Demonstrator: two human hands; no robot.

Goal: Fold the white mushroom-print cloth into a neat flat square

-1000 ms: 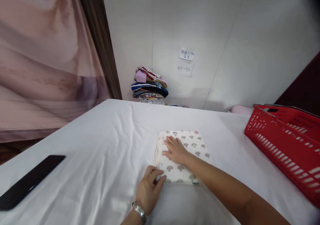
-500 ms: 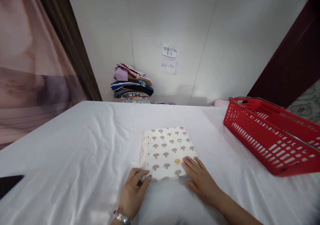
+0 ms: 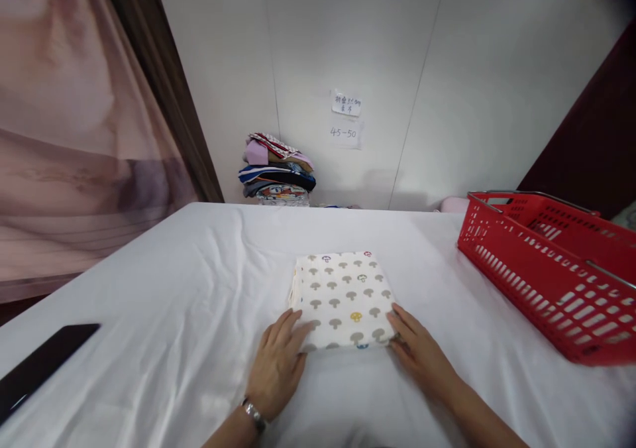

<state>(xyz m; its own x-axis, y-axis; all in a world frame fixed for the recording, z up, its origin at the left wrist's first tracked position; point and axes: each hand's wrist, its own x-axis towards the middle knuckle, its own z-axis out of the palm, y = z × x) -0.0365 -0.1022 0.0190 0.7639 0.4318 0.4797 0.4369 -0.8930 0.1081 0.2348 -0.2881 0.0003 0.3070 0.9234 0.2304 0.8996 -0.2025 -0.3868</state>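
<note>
A folded white cloth with a mushroom print [image 3: 344,295] lies flat on the white sheet [image 3: 173,302] in the middle of the table. My left hand [image 3: 278,362], with a metal watch on the wrist, rests at the cloth's near left corner, fingertips touching its edge. My right hand [image 3: 420,352] sits at the near right corner, fingers against the cloth's edge. Whether either hand pinches the cloth or only touches it is not clear.
A red plastic basket [image 3: 551,269] stands on the table at the right. A black flat object [image 3: 40,368] lies at the left edge. A stack of folded clothes [image 3: 278,173] sits against the back wall, below paper notes [image 3: 346,116]. A pinkish curtain [image 3: 64,123] hangs left.
My right hand slid off the top of the cloth to its near right corner. My left hand stays at the near left corner. The camera view has shifted.
</note>
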